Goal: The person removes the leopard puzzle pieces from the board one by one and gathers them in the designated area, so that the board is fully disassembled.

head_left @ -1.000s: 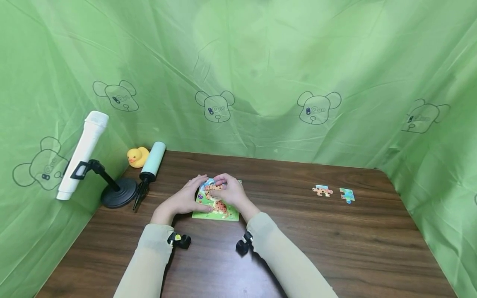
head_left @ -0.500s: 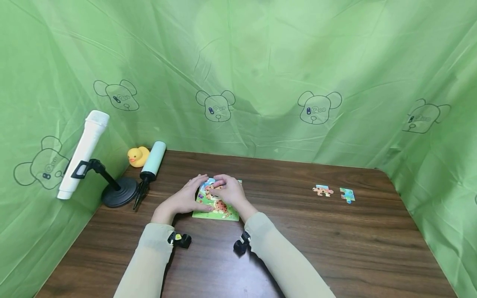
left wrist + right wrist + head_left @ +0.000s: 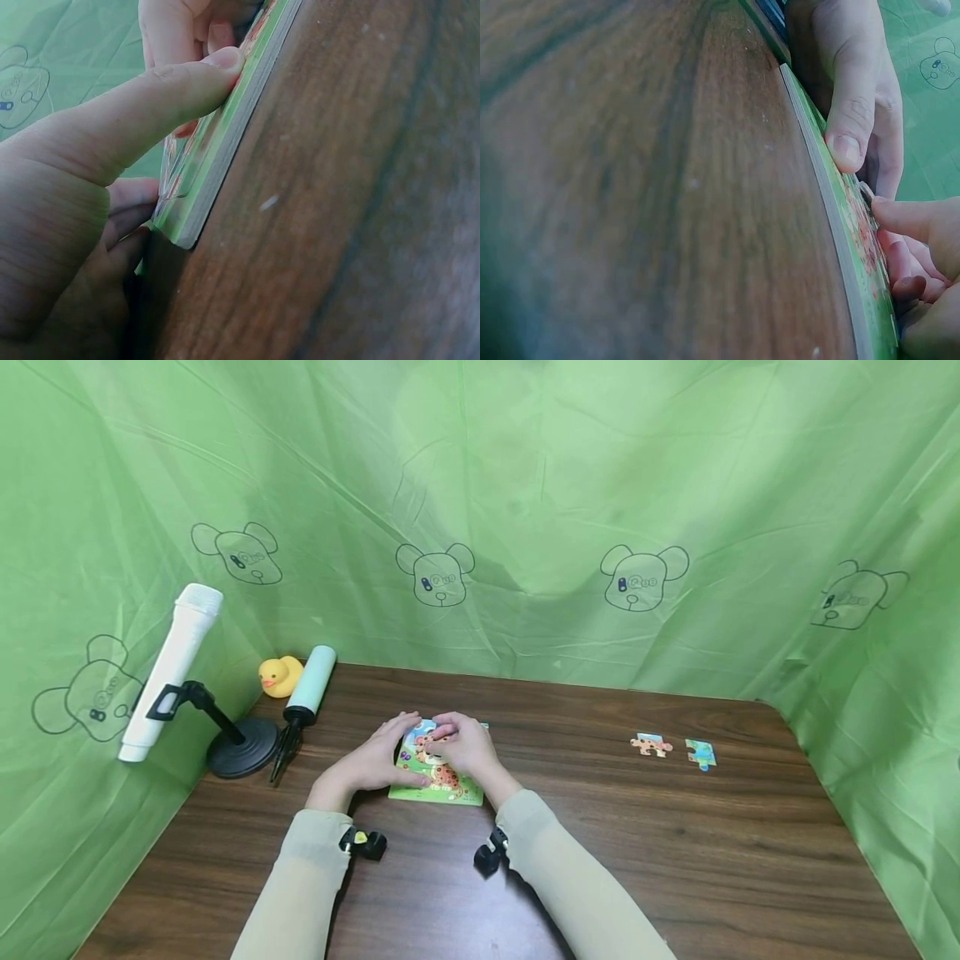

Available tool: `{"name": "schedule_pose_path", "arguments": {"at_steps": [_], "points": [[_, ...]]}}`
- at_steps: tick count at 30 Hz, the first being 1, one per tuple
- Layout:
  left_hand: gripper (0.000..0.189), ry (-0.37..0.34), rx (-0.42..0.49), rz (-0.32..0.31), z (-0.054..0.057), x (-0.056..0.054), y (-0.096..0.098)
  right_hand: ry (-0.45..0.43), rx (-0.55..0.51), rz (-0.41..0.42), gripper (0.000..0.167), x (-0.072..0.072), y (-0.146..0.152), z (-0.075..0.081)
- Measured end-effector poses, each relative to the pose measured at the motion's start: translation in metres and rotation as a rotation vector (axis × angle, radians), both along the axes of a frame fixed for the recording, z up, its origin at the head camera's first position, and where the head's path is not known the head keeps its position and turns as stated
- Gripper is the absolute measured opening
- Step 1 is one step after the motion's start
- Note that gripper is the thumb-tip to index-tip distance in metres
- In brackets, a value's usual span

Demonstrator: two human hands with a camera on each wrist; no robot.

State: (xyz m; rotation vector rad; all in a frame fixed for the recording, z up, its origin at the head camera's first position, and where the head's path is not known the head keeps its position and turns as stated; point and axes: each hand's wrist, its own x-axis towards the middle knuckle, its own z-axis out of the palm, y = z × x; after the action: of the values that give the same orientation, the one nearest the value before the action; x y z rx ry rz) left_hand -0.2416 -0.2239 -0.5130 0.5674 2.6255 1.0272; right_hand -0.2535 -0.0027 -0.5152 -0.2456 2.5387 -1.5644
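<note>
A square puzzle board (image 3: 438,796) with a spotted leopard on green ground lies on the table under both hands. Along its left side is my left hand (image 3: 371,764), its straight thumb (image 3: 187,86) pressing on the printed face and its fingers stretched toward the far left corner. Over the upper part of the board, my right hand (image 3: 468,750) pinches a small puzzle piece (image 3: 866,190) between thumb and fingers, close to the board's face. Most of that piece is hidden by the fingers. Two loose puzzle pieces, one spotted (image 3: 651,744) and one blue-green (image 3: 701,754), lie farther right.
At the left stand a white microphone (image 3: 171,672) on a black round-based stand (image 3: 243,747), a yellow rubber duck (image 3: 281,677) and a mint cylinder with a black end (image 3: 311,681). A green curtain (image 3: 525,527) encloses the brown wooden table (image 3: 637,860).
Both hands keep nearly the same place on the board. My right wrist has shifted very slightly; the two loose pieces at the right have not moved.
</note>
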Motion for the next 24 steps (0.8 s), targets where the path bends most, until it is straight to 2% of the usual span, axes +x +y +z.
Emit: {"name": "schedule_pose_path", "arguments": {"at_steps": [3, 7, 11, 17, 24], "points": [[0.123, -0.001, -0.002, 0.000, -0.001, -0.001, 0.001, -0.023, -0.091, -0.009, 0.046, -0.001, 0.004, -0.001], [0.125, -0.002, -0.004, 0.003, -0.001, -0.001, 0.002, -0.076, -0.248, 0.019, 0.049, -0.004, 0.013, -0.002], [0.125, -0.008, -0.004, 0.007, 0.001, 0.000, 0.001, -0.110, -0.313, 0.074, 0.051, -0.007, 0.022, 0.000], [0.124, -0.003, -0.018, 0.008, 0.001, 0.001, 0.001, -0.058, -0.302, 0.131, 0.051, -0.008, 0.043, 0.010], [0.123, 0.003, -0.022, 0.005, 0.001, 0.000, 0.001, 0.011, -0.282, 0.169, 0.054, -0.007, 0.080, 0.033]]}}
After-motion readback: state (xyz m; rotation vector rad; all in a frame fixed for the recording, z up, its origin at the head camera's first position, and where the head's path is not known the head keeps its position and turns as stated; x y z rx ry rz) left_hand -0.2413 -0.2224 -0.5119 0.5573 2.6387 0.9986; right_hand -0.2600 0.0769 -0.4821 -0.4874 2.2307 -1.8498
